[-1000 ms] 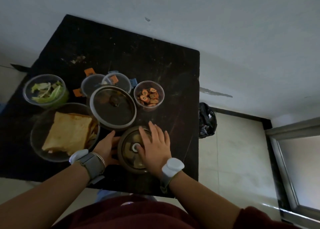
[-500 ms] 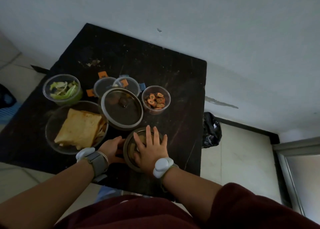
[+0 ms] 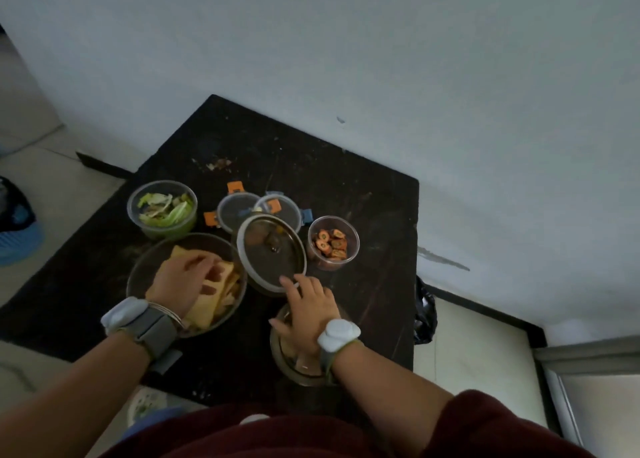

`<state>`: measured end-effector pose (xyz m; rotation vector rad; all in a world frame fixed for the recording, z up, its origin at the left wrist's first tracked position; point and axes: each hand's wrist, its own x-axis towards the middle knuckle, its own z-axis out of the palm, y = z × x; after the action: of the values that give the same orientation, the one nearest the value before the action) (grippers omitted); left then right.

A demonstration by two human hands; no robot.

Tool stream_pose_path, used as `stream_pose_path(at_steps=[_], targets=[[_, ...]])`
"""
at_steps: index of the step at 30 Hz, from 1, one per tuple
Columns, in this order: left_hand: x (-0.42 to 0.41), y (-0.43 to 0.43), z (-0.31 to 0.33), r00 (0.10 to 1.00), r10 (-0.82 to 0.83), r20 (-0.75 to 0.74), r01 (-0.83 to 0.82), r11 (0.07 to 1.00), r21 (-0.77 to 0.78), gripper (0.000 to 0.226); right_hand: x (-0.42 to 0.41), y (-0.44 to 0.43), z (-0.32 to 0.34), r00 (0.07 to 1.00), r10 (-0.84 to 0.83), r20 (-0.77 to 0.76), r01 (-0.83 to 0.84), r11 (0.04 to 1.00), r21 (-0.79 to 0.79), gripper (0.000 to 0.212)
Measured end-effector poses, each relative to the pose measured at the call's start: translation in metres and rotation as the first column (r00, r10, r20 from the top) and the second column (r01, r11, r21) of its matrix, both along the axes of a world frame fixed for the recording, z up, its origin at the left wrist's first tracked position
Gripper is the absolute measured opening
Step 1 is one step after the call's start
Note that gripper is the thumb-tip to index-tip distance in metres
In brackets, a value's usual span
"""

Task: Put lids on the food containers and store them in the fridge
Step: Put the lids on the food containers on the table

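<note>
The large round glass lid (image 3: 272,251) with a pale rim and a dark knob lies on the black square table (image 3: 346,198), tilted over a dark container beneath it that is mostly hidden. The right hand (image 3: 308,307) reaches to its near edge, fingers spread and fingertips touching the rim — not closed on it. Under that wrist sits a small round glass bowl (image 3: 294,364) already lidded, near the table's front edge. The left hand (image 3: 183,279) hovers over the wide round glass bowl (image 3: 138,277) holding flat slabs of toasted bread (image 3: 221,291), fingers loosely parted; whether they touch the food I cannot tell. Behind it stands a clear round tub (image 3: 162,208) of green leaf pieces, uncovered. To the right of the large lid a clear round tub (image 3: 333,243) holds orange carrot slices, also uncovered. Two small clear lids with orange and blue clips (image 3: 256,208) overlap between the tubs. The table's far half is bare apart from a few crumbs (image 3: 218,163) — its back edge meets the pale wall. A black bag (image 3: 424,315) slumps on the floor off the right side.
</note>
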<state>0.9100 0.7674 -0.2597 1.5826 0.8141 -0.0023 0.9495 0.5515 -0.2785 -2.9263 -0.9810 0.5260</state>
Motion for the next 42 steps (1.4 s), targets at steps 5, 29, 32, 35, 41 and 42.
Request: stream_pose_path(at_steps=[5, 29, 32, 35, 41, 42], targets=[[0.001, 0.078, -0.022, 0.987, -0.032, -0.157, 0.129, 0.741, 0.659, 0.043, 0.025, 0.075, 0.006, 0.992, -0.118, -0.05, 0.114, 0.99, -0.079, 0.076], [0.035, 0.143, -0.052, 0.936, -0.117, -0.333, -0.084, 0.842, -0.533, 0.059, -0.002, 0.164, 0.003, 0.822, -0.563, -0.083, 0.569, 0.82, 0.068, 0.06], [0.034, 0.133, -0.055, 0.914, -0.115, -0.39, -0.016, 0.948, -0.318, 0.058, -0.005, 0.177, -0.004, 0.922, -0.388, -0.002, 0.385, 0.914, 0.127, 0.061], [0.032, 0.125, -0.049, 0.912, -0.166, -0.376, 0.118, 0.982, -0.146, 0.055, -0.011, 0.183, -0.016, 0.97, -0.227, 0.09, 0.221, 0.973, 0.071, 0.06], [0.014, 0.103, -0.051, 0.952, -0.025, -0.304, 0.041, 0.998, 0.046, 0.053, -0.017, 0.179, -0.031, 0.982, -0.152, 0.115, 0.15, 0.988, 0.023, 0.06], [0.013, 0.101, -0.05, 0.957, -0.02, -0.288, 0.046, 0.995, 0.084, 0.052, -0.017, 0.178, -0.032, 0.983, -0.147, 0.107, 0.145, 0.989, 0.023, 0.061]])
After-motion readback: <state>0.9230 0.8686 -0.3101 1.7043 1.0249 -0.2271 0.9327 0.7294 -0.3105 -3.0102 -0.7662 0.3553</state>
